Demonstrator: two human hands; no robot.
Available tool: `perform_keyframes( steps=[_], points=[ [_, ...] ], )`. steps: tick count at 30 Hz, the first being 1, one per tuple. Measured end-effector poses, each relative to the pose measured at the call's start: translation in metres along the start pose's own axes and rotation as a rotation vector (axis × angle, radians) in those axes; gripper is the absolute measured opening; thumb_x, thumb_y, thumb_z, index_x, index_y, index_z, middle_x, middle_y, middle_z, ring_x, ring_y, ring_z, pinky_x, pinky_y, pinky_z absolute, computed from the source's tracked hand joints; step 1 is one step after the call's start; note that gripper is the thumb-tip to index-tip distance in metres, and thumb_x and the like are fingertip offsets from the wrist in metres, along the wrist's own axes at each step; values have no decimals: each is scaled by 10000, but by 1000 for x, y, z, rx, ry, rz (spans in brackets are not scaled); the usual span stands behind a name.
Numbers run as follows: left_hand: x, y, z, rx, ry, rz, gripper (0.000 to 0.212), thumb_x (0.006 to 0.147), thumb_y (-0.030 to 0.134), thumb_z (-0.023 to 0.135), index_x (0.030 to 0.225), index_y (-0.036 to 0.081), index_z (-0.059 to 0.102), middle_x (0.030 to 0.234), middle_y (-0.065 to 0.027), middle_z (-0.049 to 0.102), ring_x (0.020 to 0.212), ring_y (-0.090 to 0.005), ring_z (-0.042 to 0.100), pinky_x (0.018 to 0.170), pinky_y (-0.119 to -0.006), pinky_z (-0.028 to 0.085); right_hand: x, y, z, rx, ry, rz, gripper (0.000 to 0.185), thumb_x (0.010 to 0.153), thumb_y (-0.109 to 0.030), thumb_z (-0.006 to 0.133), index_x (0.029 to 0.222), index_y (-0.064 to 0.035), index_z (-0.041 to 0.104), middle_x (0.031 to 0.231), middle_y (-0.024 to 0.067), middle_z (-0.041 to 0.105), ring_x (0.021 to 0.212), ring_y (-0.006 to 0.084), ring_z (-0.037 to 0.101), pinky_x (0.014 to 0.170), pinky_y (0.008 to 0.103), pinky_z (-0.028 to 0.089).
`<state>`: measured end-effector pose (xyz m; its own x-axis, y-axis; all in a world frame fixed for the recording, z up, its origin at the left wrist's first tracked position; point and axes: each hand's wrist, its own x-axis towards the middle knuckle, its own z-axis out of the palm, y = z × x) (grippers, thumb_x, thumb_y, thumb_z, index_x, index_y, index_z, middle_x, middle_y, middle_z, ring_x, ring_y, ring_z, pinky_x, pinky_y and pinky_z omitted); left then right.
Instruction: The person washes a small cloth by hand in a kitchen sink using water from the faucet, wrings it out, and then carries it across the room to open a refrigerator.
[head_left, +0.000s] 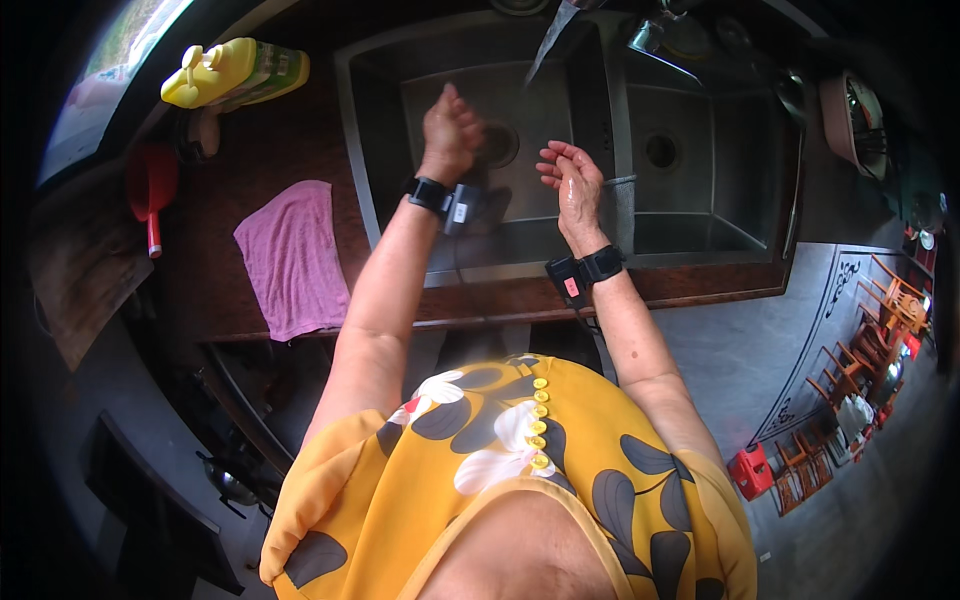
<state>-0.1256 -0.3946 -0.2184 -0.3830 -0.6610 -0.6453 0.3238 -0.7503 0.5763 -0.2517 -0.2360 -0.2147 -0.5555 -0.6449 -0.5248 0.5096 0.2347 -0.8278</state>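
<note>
Over the left basin (420, 82) of a stainless steel double sink, my left hand (450, 139) hangs in the air, blurred, its fingers loosely bent and holding nothing. Wet and shiny, my right hand (574, 184) is above the same basin near the divider, empty, with its fingers partly curled and apart. From the tap at the top edge a water stream (547, 45) falls into this basin, beyond both hands. Below my left hand lies the drain (498, 145). A grey mesh cloth (624, 214) drapes over the divider beside my right hand.
Left of the sink, a pink towel (296, 259) hangs over the brown counter's front edge. A yellow detergent jug (236, 73) and a red scoop (152, 187) are farther left. At right are a pink basin (851, 124) and wooden chairs (862, 352).
</note>
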Motion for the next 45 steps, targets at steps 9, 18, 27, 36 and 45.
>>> perform_keyframes(
  steps=[9,18,27,36,45],
  points=[
    [-1,-24,-17,-87,79,-77,394,1018,383,434,674,215,340,554,64,258,456,-90,249,415,-248,173,0,5,13,-61,-67,44,225,940,-99,476,1077,-42,645,977,52,675,780,112,644,655,229,499],
    [-20,-52,-24,-169,134,-194,363,1002,364,480,692,208,373,557,74,298,433,-73,257,391,-226,160,17,38,14,-795,-300,7,295,917,-166,545,1153,-22,648,980,102,700,851,209,679,720,296,527],
    [-112,70,-72,1209,381,770,303,910,222,637,1169,68,613,1004,-137,611,951,-277,605,860,-377,491,-7,-20,75,-1167,-736,34,383,826,-255,635,1093,20,655,1050,225,680,998,367,656,822,425,518],
    [-159,93,-117,1650,653,926,250,862,125,673,1103,58,686,1209,-176,622,1088,-360,602,922,-424,488,-7,18,112,-1459,-706,51,288,766,-140,633,977,53,668,941,260,680,902,352,685,723,415,540],
    [-128,26,-100,1481,95,394,437,829,38,629,1264,26,593,1136,-215,654,1091,-372,613,940,-387,484,21,62,83,-1233,-683,-82,247,745,-177,609,878,25,659,811,180,673,805,267,659,725,360,513]
  ],
)
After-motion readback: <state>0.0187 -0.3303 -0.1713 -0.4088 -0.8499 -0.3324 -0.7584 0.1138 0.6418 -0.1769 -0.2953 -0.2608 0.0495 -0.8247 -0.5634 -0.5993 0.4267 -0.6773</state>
